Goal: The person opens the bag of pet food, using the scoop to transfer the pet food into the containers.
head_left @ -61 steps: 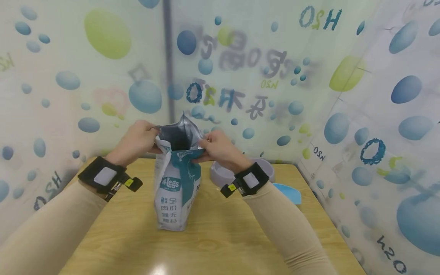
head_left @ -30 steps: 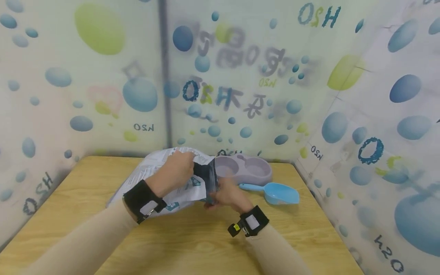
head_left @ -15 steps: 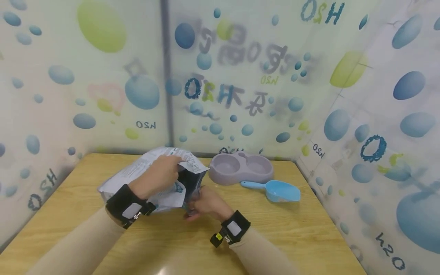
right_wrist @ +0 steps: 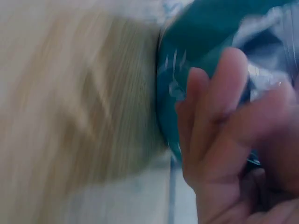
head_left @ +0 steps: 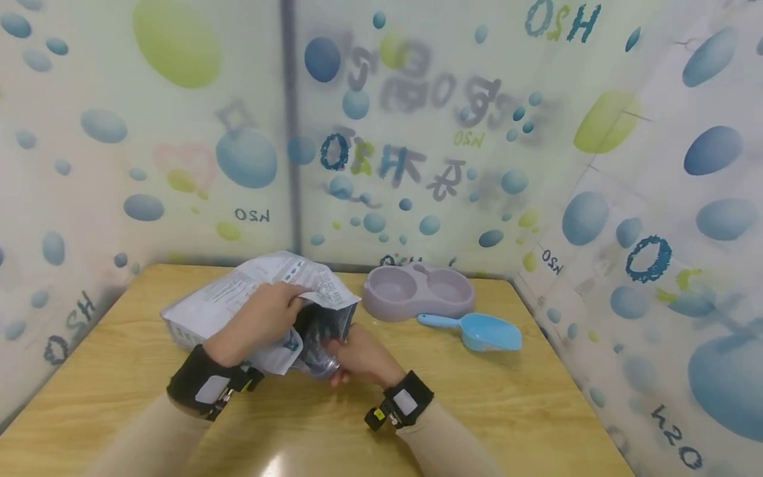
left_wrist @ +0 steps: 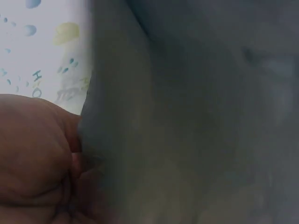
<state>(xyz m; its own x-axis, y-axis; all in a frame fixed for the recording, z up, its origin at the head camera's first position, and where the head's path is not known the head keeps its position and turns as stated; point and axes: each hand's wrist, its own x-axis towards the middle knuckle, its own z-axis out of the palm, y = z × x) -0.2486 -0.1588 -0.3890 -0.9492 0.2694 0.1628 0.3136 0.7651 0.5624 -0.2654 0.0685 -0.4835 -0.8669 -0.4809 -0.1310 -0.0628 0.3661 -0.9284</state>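
A white-and-teal cat-food bag [head_left: 241, 281] lies on its side, left of centre on the table [head_left: 507, 404], its mouth (silvery-dark inside) gaping rightward.

Bag [head_left: 208, 301] white & teal w/ printed lettering, silvery-dk inside; scoop [head_left: 490, 332] lt blue, dbl bowl [head_left: 424, 307] greyish-purple. Counter [head_left: 507, 411] yellowish wood-grain, sleeves [head_left: 444, 450] beige, wristbands [head_left: 411, 391] blk & pale grey. Backdrop [head_left: 453, 225] pale w/ blue & lime ovals.

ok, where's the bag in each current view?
Head: bag on its side on the table, left of centre, open mouth toward the right hand.
Left wrist: bag fills centre and right, blurred.
Right wrist: bag's teal side, upper right, partly behind fingers.
Shared landmark: patterned wall, clear in head and left wrist; unsure in right.
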